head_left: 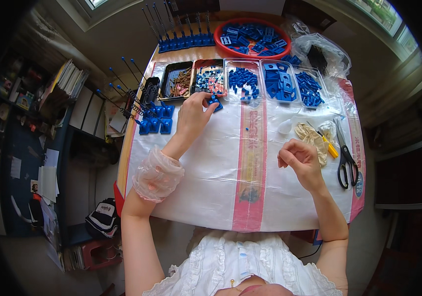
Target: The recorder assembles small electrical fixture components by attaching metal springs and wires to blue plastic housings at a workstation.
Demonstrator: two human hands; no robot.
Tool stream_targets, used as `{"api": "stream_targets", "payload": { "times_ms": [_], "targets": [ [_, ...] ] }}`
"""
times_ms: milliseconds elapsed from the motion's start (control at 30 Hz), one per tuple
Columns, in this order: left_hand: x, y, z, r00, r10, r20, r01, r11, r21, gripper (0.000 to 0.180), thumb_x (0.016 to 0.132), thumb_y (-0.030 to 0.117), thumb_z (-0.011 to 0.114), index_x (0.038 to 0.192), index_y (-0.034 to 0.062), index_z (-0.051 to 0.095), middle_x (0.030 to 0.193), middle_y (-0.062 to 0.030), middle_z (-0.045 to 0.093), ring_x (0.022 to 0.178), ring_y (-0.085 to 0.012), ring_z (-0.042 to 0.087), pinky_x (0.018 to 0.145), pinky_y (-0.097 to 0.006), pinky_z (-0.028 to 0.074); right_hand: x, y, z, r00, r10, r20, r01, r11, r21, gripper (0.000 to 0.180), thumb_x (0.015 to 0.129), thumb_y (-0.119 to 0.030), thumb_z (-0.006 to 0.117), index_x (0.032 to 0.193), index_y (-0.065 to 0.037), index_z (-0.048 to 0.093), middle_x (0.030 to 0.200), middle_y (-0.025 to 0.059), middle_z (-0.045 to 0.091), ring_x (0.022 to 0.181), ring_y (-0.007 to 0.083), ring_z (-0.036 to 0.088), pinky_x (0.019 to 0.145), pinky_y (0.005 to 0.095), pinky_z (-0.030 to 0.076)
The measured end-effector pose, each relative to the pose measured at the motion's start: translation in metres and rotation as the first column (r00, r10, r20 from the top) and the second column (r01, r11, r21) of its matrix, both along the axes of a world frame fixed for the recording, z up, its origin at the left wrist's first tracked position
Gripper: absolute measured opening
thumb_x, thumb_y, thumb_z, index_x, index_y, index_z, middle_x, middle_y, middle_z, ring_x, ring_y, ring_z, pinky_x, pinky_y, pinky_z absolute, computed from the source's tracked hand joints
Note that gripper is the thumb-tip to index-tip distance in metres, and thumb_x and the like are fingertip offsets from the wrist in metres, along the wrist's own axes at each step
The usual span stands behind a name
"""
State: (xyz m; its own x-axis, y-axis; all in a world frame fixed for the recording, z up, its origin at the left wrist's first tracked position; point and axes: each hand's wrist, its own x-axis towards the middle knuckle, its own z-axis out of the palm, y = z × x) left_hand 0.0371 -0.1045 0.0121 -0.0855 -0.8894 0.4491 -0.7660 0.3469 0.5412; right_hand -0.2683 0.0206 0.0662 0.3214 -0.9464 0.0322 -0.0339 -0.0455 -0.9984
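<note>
— While the left hand (pixel 193 116) reaches toward twelve o'clock, what is it gripping?

— A small blue plastic part (pixel 215 101), pinched between thumb and fingertips just in front of the tray of mixed small pieces (pixel 209 79). The right hand (pixel 300 159) rests at about four o'clock on the white plastic sheet (pixel 211 158), fingers curled loosely inward; I cannot tell whether anything lies inside them.

— What surrounds it?

— A row of trays along the far edge: a black tray of brown pins (pixel 175 81) at eleven o'clock, then clear trays of blue parts (pixel 243 79), blue plates (pixel 276 81) and more blue clips (pixel 308 89) toward one o'clock. Behind them sits a red basin of blue pieces (pixel 251 38), with a clear bag of black rods (pixel 322 56) beside it.

— How much looks finished?

— I'd judge a fair batch: blue bases with rods and springs stand in a line (pixel 184 39) at twelve o'clock, and another cluster (pixel 147 111) lies at ten o'clock near the left hand. The trays and basin remain well stocked, so plenty seems left.

— Anything else?

— Black scissors (pixel 345 158), a yellow-handled tool (pixel 328 146) and crumpled beige gloves (pixel 312 138) lie at three o'clock, beyond the right hand
</note>
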Motion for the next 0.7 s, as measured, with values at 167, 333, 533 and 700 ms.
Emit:
{"api": "stream_targets", "payload": {
  "times_ms": [167, 333, 533, 700],
  "targets": [
    [0.002, -0.008, -0.009, 0.996, -0.03, -0.079, 0.03, 1.0, -0.004, 0.022, 0.082, 0.015, 0.08, 0.097, -0.0004, 0.073, 0.078, -0.0084, 0.068, 0.062, -0.0149, 0.057, 0.059, -0.03, 0.047, 0.0, -0.001, 0.002, 1.0, -0.009, -0.004, 0.009, 1.0, -0.003, 0.015, 0.097, -0.013, 0.063, 0.087, -0.002, 0.066, 0.077, 0.0007, 0.067, 0.073, 0.0074, 0.063, 0.066, 0.0233, 0.048],
    [-0.01, 0.018, 0.006, 0.984, -0.097, -0.147, 0.109, 0.991, 0.077, 0.016, 0.082, 0.011, 0.08, 0.09, -0.0005, 0.073, 0.078, -0.0055, 0.068, 0.061, -0.0106, 0.055, 0.057, -0.027, 0.045, -0.005, -0.003, 0.004, 0.999, -0.036, -0.029, 0.035, 0.999, -0.015, 0.013, 0.096, -0.012, 0.063, 0.087, -0.002, 0.066, 0.076, 0.0007, 0.066, 0.072, 0.0072, 0.063, 0.065, 0.0228, 0.048],
    [-0.03, 0.068, 0.01, 0.933, -0.187, -0.308, 0.265, 0.935, 0.235, 0.012, 0.082, 0.008, 0.08, 0.088, -0.0003, 0.072, 0.078, -0.0041, 0.07, 0.062, -0.0071, 0.056, 0.055, -0.023, 0.045, -0.011, -0.009, 0.011, 0.983, -0.18, -0.026, 0.175, 0.975, -0.136, 0.009, 0.094, -0.008, 0.065, 0.087, -0.002, 0.065, 0.076, 0.0008, 0.065, 0.072, 0.0072, 0.062, 0.065, 0.0222, 0.047],
    [-0.038, 0.08, 0.005, 0.918, -0.244, -0.313, 0.324, 0.916, 0.237, 0.011, 0.082, 0.007, 0.079, 0.089, 0.0005, 0.073, 0.079, -0.0045, 0.071, 0.062, -0.0075, 0.057, 0.056, -0.023, 0.047, -0.023, -0.013, 0.02, 0.959, -0.284, 0.023, 0.283, 0.94, -0.188, 0.009, 0.096, -0.009, 0.065, 0.091, -0.002, 0.066, 0.076, 0.0011, 0.065, 0.071, 0.0065, 0.061, 0.066, 0.0202, 0.046]
  ]
}}
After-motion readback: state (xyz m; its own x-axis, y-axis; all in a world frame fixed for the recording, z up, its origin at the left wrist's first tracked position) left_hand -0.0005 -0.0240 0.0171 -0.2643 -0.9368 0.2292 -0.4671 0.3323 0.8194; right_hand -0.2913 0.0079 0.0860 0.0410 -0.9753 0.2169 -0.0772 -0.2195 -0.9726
